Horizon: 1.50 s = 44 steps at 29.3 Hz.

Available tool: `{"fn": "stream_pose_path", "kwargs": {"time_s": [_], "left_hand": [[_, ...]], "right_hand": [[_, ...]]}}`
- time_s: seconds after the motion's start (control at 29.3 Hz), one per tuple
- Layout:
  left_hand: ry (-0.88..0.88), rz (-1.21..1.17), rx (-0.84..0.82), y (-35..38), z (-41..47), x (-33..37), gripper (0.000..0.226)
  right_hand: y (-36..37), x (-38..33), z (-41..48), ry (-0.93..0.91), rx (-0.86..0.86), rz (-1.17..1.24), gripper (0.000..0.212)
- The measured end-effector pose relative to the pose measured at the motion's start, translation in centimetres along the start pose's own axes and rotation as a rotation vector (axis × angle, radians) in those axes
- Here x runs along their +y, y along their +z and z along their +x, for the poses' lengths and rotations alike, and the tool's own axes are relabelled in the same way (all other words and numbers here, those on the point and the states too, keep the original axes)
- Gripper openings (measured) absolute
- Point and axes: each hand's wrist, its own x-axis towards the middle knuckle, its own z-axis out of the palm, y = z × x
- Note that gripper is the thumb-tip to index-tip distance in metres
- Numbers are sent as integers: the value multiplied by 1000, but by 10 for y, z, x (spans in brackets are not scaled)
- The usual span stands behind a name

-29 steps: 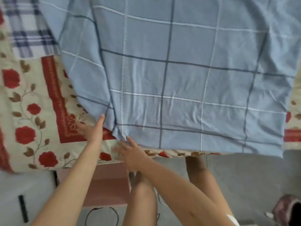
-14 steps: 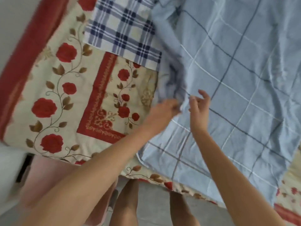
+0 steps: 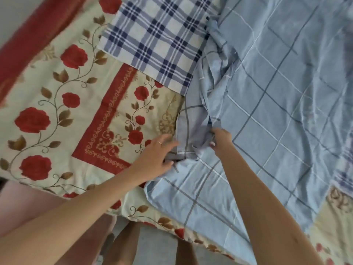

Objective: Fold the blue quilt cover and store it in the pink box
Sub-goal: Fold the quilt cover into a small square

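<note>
Blue checked cloth, the blue quilt cover (image 3: 277,104), was found spread over the right part of the floral bedspread (image 3: 63,115), its far left edge meeting a plaid cloth (image 3: 156,41). A second before, the cover had been stretched flat with both hands at its near left corner. Half a second before, that edge had been lifted in a bunch by the left hand. Now the edge had been brought down again, and a narrow flap was seen turned over and rumpled along the left side. The left hand (image 3: 158,157) was laid at the flap's lower end, fingers nearly straight and slightly spread, touching the cloth and no longer gripping it. A gathered pleat beside it was pinched by the right hand (image 3: 221,142), fingers curled. The first fold was judged only begun and untidy, with smoothing needed before further folds. The pink box (image 3: 23,199) was made out as a blurred pink shape below the bed's edge, well apart from the cover.
</note>
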Motion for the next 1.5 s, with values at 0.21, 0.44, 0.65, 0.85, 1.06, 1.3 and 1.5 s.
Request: {"fn": "stream_pose_path", "kwargs": {"time_s": [0.21,0.44,0.65,0.85,1.06,1.3,1.5], "left_hand": [[-57,2,-132,14,40,9,87],[-231,-633,38,34,60,74,90],[-337,-1240,32,1,63,82,38],[-436,-769,450,-31,53,52,7],[-719,-611,826,-88,40,-57,19],[-725,-391,868,-112,58,-127,29],[-787,-418,1085,-148,63,-164,29]], "right_hand": [[-41,-6,-28,-115,-489,270,18],[-58,-5,-35,-263,-444,3,17],[-40,-6,-41,-223,-579,-52,47],[-28,-2,-57,-267,-412,120,38],[-7,-35,-78,-434,-364,136,26],[32,-48,-96,-575,-418,-17,25],[44,-51,-93,-621,-346,-88,35]]}}
